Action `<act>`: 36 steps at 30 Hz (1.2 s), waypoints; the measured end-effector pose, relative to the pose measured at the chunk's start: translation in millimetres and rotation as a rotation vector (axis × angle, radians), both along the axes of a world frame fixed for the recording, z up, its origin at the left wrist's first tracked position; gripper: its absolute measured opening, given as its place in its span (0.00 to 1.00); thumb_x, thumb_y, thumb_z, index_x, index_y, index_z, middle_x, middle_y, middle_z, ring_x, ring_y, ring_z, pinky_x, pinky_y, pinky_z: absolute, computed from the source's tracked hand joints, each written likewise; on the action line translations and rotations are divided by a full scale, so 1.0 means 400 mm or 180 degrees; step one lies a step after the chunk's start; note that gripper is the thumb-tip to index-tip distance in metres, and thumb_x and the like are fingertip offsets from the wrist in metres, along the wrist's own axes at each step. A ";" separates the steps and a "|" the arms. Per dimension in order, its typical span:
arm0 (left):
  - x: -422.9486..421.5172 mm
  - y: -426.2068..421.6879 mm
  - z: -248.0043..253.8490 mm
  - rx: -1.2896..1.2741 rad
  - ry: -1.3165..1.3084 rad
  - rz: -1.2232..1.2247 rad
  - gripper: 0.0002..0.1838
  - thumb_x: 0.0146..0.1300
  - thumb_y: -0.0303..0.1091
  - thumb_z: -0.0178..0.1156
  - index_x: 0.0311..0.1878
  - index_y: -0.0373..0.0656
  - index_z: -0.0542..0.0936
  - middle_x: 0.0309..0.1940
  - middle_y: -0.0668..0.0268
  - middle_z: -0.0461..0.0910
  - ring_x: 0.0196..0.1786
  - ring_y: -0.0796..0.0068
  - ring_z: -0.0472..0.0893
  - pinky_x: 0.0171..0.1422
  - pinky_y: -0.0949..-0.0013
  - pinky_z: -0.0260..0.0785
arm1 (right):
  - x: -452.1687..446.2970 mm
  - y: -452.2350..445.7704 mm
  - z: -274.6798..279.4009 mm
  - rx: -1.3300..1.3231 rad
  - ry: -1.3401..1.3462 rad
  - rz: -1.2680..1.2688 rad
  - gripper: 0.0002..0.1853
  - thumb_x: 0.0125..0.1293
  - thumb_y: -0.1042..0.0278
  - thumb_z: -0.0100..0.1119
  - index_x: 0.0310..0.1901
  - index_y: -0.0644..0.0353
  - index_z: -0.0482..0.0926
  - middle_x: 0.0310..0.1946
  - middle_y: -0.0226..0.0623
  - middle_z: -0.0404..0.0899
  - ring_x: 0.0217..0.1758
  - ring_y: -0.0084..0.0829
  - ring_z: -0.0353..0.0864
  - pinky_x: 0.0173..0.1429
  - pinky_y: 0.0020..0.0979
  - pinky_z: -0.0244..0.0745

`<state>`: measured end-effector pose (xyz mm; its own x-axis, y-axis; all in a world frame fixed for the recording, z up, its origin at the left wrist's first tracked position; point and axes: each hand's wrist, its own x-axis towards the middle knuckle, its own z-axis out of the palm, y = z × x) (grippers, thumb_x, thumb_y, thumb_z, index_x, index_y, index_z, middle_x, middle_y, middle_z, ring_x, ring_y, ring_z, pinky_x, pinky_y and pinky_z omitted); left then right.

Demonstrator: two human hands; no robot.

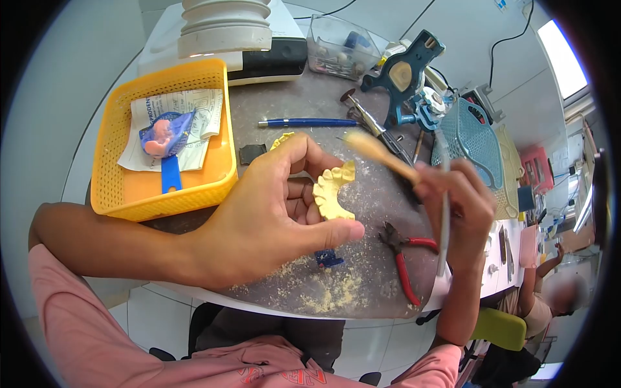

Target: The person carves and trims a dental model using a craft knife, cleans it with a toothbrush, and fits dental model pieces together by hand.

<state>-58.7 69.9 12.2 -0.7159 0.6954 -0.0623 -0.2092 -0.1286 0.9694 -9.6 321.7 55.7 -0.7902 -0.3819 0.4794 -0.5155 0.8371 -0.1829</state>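
Note:
My left hand (278,207) is closed around the edges of a yellow dental cast (332,193), an arch with its teeth toward the palm. My right hand (462,210) grips a brush (381,155) by its wooden handle; its pale bristles are motion-blurred and point toward the cast, apart from it. A long whitish rod (444,220) crosses the same hand; I cannot tell what it is. Behind my left fingers another yellow cast piece (282,140) partly shows beside a dark square block (252,154). Below the left hand lies a small blue piece (328,259).
Red-handled pliers (402,258) lie amid yellow crumbs. A blue pen (307,122) and a handpiece (381,132) lie beyond. Left stands a yellow basket (229,129) with an impression tray (169,171) on papers. An articulator (404,71) and blue basket (475,142) are right; another person (533,291) sits beyond.

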 end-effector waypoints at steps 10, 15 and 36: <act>0.005 0.000 0.004 0.0042 0.0018 0.0013 0.31 0.58 0.23 0.73 0.60 0.40 0.65 0.54 0.65 0.69 0.53 0.80 0.76 0.54 0.76 0.76 | -0.010 0.011 -0.010 -0.0079 0.0603 -0.0098 0.16 0.53 0.72 0.76 0.45 0.60 0.88 0.24 0.32 0.72 0.21 0.24 0.69 0.23 0.28 0.62; 0.004 0.000 0.003 0.0064 0.0047 0.0047 0.31 0.58 0.24 0.73 0.60 0.40 0.65 0.56 0.63 0.70 0.55 0.78 0.76 0.58 0.75 0.76 | 0.001 -0.011 0.011 -0.0239 -0.0469 0.0646 0.14 0.53 0.75 0.74 0.44 0.61 0.88 0.24 0.31 0.72 0.22 0.23 0.69 0.23 0.27 0.62; 0.005 0.003 -0.041 0.0707 0.0477 0.0226 0.29 0.63 0.21 0.65 0.64 0.37 0.63 0.52 0.61 0.67 0.49 0.79 0.78 0.53 0.76 0.77 | 0.000 -0.002 0.009 -0.0059 -0.0430 0.0136 0.11 0.57 0.69 0.72 0.41 0.63 0.88 0.21 0.28 0.68 0.22 0.20 0.66 0.25 0.25 0.55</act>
<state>-56.8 70.9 -4.1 -0.7531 0.6279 0.1965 -0.0484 -0.3507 0.9352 -9.7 321.0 59.2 -0.8311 -0.4087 0.3772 -0.5204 0.8107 -0.2683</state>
